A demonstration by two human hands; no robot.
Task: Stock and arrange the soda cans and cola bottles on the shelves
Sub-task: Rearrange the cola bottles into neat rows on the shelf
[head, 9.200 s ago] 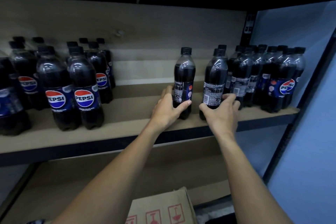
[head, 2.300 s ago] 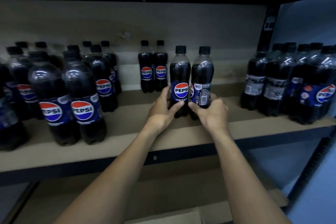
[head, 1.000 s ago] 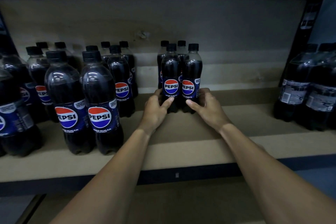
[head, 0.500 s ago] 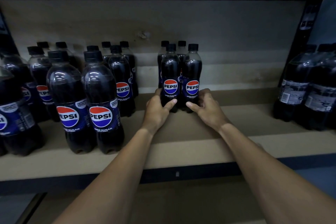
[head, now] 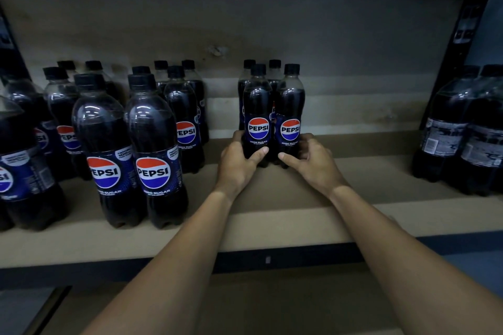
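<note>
Two upright Pepsi Zero Sugar bottles stand side by side mid-shelf, labels facing me. My left hand [head: 236,160] grips the base of the left bottle [head: 258,106], thumb across its front. My right hand [head: 313,159] grips the base of the right bottle [head: 290,109] the same way. Two more bottles [head: 274,73] stand right behind this pair, mostly hidden. All rest on the wooden shelf [head: 272,215].
A block of several Pepsi bottles [head: 130,144] fills the shelf's left part, labels forward. Another group of bottles [head: 462,133] stands at the far right with back labels showing, beside a black upright post [head: 449,68]. A lower shelf [head: 272,304] lies beneath.
Over the last second the two bottles stayed in place against the back pair; the right bottle's logo turned to face forward. Both hands keep hold of the bases.
</note>
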